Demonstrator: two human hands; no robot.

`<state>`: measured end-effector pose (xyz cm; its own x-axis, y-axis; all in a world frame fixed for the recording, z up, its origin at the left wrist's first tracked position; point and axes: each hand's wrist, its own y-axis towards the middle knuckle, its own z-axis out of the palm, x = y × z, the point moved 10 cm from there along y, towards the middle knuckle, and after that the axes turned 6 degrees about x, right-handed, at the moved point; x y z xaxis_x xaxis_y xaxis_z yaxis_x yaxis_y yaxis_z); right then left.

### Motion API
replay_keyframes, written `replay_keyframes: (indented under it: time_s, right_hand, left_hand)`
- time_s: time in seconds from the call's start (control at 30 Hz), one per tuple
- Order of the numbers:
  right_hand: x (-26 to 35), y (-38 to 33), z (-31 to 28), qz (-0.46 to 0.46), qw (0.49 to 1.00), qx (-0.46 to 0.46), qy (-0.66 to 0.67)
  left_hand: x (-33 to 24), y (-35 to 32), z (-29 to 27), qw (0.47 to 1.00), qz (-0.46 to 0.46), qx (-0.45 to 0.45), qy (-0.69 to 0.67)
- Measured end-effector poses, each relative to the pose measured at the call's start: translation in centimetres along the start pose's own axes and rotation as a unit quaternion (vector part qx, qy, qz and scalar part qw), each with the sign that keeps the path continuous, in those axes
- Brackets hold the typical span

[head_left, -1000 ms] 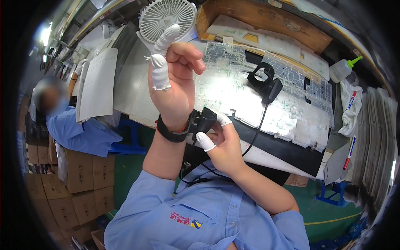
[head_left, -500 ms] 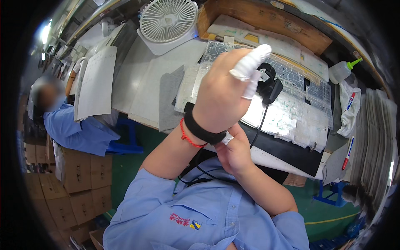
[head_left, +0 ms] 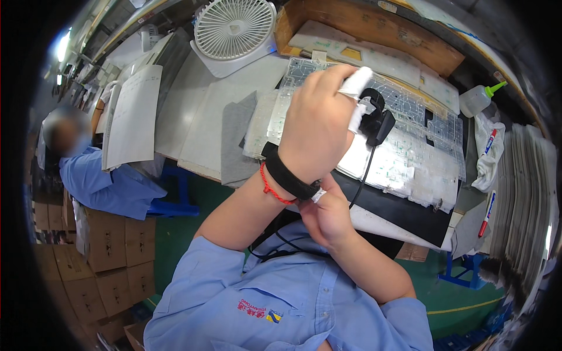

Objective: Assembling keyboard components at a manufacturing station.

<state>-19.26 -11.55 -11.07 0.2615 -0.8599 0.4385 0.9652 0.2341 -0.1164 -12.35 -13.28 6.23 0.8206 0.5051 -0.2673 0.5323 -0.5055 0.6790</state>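
Note:
My left hand [head_left: 319, 120] is raised over the bench, back of the hand toward me, with white finger covers on its thumb and index finger. These two digits stand apart, and the other fingers are partly hidden. A black wristband [head_left: 288, 175] circles the left wrist, just above a red braided bracelet [head_left: 274, 188]. My right hand [head_left: 328, 216] is closed on the band's underside at that wrist. Beside the left fingers, a small black device [head_left: 380, 126] with a strap loop rests over the sheets, its cable [head_left: 364, 178] running down toward me.
Clear printed plastic sheets [head_left: 410, 164] lie on a black mat [head_left: 404, 219]. A white fan [head_left: 234, 29] stands at the far left, a squeeze bottle [head_left: 477, 100] at right near a white cloth [head_left: 486, 158] and red markers [head_left: 486, 216]. A co-worker [head_left: 105, 175] sits at left.
My left hand has turned slightly and its index fingertip has dropped a little, to the left. The right hand keeps its grip at the wristband; the black device stays put.

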Motion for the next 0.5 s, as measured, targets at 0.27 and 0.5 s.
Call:
replay_keyframes:
  time_s: [0.27, 0.5]
  right_hand:
    - [0.7, -0.3, 1.2, -0.031, 0.995, -0.023, -0.087]
    - [1.6, -2.3, -0.4, -0.018, 0.990, -0.042, -0.130]
  left_hand:
    - [3.1, -1.7, -4.6, 0.976, -0.055, -0.175, -0.120]
    - [7.2, -1.7, -6.4, 0.986, -0.094, -0.105, -0.094]
